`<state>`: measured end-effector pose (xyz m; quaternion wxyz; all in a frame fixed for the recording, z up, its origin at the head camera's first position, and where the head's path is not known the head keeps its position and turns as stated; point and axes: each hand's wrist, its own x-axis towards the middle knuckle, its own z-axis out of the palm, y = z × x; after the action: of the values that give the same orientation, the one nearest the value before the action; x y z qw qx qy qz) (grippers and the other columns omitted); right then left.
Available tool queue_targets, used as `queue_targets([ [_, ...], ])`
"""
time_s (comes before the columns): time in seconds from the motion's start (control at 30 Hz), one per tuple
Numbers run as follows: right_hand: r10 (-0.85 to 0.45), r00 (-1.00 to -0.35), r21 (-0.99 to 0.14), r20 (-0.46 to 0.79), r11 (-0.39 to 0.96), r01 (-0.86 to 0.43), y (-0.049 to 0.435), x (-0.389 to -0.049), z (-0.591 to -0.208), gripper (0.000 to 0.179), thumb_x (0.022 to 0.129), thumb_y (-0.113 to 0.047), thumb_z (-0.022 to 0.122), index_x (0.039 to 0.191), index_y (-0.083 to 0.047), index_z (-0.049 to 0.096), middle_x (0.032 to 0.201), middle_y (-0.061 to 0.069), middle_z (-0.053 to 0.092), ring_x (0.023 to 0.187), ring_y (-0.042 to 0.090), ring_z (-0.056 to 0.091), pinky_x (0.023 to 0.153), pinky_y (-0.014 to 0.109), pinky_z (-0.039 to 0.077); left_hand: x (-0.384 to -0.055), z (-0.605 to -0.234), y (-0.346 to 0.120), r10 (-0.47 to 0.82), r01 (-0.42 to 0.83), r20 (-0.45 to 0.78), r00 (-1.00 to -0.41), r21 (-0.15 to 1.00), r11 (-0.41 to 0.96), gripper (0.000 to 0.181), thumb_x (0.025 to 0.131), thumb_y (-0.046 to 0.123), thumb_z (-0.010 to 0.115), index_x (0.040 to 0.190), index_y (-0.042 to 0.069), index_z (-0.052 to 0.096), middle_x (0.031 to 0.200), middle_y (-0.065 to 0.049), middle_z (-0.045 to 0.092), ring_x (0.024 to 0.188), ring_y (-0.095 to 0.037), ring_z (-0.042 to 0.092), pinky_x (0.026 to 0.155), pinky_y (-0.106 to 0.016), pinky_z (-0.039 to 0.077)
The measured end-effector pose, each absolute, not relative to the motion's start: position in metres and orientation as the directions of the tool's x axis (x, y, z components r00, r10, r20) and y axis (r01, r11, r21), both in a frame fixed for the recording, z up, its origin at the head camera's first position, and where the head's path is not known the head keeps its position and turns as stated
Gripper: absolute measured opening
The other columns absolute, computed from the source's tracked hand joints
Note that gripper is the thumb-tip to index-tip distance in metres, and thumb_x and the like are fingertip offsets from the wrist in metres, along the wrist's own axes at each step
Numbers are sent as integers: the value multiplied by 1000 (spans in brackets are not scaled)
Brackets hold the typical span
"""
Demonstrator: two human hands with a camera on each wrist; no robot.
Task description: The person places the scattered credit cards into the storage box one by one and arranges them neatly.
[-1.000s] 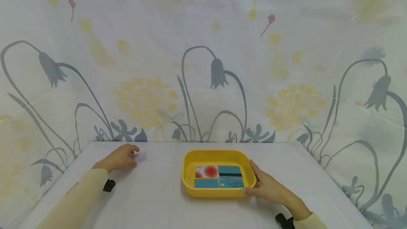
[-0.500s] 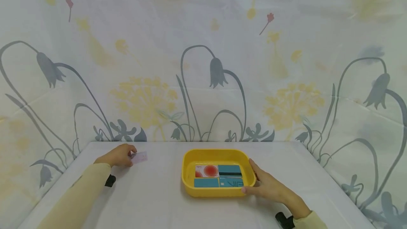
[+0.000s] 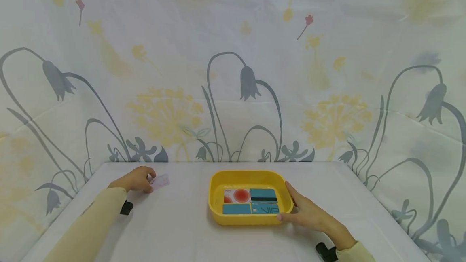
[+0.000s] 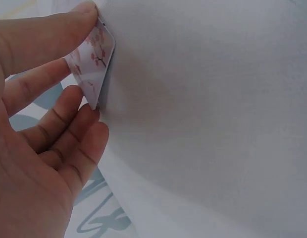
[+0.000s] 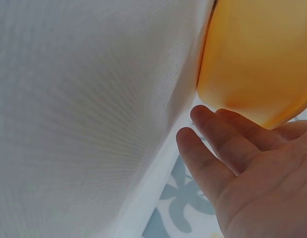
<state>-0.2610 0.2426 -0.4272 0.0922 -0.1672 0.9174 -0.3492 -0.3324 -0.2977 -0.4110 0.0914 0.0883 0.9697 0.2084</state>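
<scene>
My left hand (image 3: 134, 179) pinches a small pale pink card (image 3: 161, 181) at the left of the white table. In the left wrist view, the card (image 4: 95, 54) shows a red blossom print and is tilted, with the thumb on one edge and fingertips at the others. My right hand (image 3: 307, 213) holds the right end of a yellow tray (image 3: 247, 220), thumb at its front rim and fingers along the side. In the right wrist view, several nearly straight fingers lie near the tray wall (image 5: 257, 59); the thumb is hidden.
Inside the tray lie a white card with red circles (image 3: 236, 195), a blue card with a black stripe (image 3: 263, 195), a plain blue card (image 3: 236, 209) and a blue VIP card (image 3: 264, 208). A flower-printed curtain (image 3: 233, 104) hangs behind the table (image 3: 182, 233).
The left hand first shifts slightly left; more of the pink card shows, and its right end now tilts a little upward. The right hand and tray stay in place.
</scene>
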Motion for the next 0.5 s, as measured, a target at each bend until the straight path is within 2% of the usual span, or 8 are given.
queue_targets([
  [0.3,-374,-926,-679,-52,694,-242,242,-260,-427,111,78,-53,71,152,-2,6,154,21,21,136,36,32,106,56,28,-328,-414,-297,233,181,-73,-970,426,886,43,68,4,78,107,-4,61,96,-17,57,87,-29,52,83,-50,43],
  [0.5,-373,-926,-677,-53,695,-241,242,-260,-427,112,78,-54,71,152,-3,6,154,20,22,135,35,34,106,56,29,-325,-413,-296,245,194,-69,-967,422,886,51,69,4,76,118,-2,60,100,-17,60,90,-29,54,85,-51,44],
])
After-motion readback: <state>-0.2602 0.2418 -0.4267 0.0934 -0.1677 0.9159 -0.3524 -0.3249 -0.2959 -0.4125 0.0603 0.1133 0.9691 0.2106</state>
